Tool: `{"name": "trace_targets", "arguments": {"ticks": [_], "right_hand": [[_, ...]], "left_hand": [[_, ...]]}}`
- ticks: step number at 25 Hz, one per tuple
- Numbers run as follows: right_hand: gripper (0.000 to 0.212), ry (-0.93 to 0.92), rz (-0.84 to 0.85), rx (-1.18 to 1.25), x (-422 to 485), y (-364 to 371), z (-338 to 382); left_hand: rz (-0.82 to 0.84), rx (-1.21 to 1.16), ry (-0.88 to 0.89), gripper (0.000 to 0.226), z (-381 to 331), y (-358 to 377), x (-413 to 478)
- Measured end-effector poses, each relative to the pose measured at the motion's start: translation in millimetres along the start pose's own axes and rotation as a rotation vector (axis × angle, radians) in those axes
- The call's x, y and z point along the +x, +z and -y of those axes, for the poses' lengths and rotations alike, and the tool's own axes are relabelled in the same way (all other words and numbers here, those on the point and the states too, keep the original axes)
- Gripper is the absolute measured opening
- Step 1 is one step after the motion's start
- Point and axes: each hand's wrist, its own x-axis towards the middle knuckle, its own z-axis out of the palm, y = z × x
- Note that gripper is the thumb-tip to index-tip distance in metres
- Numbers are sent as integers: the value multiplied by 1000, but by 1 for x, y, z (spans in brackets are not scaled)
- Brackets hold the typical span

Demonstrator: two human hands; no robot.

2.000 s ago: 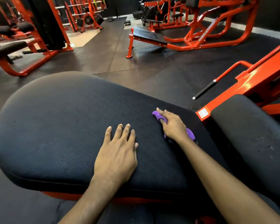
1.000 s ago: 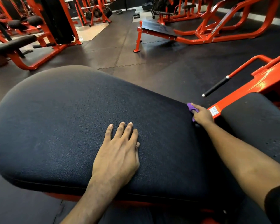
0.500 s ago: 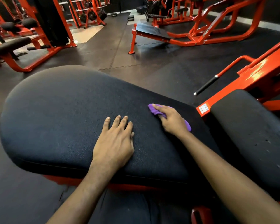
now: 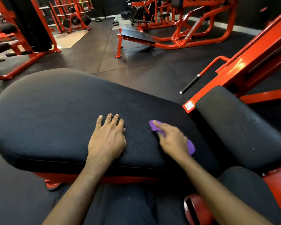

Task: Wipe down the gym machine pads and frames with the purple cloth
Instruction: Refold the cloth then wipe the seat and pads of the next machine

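Observation:
A large black padded seat [image 4: 55,114] fills the middle of the view, on an orange frame [image 4: 253,62]. My left hand [image 4: 108,138] lies flat on the pad near its front edge, fingers straight. My right hand [image 4: 172,140] presses the purple cloth [image 4: 154,126] onto the pad just right of the left hand; cloth ends stick out past the fingertips and behind the wrist. The right hand is motion-blurred.
A second black pad [image 4: 237,127] sits to the right, with a black-gripped handle [image 4: 191,84] on the orange frame beyond it. A flat bench [image 4: 136,36] and other orange machines [image 4: 23,46] stand on the dark rubber floor [image 4: 136,65] farther off.
My right hand swept the cloth to the pad's right edge by the frame, then back left and toward me across the pad. The left hand stayed flat in about the same spot.

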Motion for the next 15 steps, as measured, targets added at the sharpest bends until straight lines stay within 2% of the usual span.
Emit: {"name": "trace_targets", "arguments": {"ticks": [2, 4, 9, 13, 15], "right_hand": [[44, -192, -36, 42, -29, 7, 19], [46, -171, -41, 121, -36, 6, 4], [43, 203, -77, 89, -31, -2, -91], [41, 556, -26, 38, -30, -28, -159], [41, 668, -15, 39, -31, -36, -169]], "left_hand": [[4, -10, -3, 51, 0, -1, 0], [6, -53, -10, 49, -4, 0, 3], [14, -187, 132, 43, -36, 6, 5], [48, -186, 233, 43, -61, 16, 8], [32, -155, 260, 43, -64, 21, 6]]}}
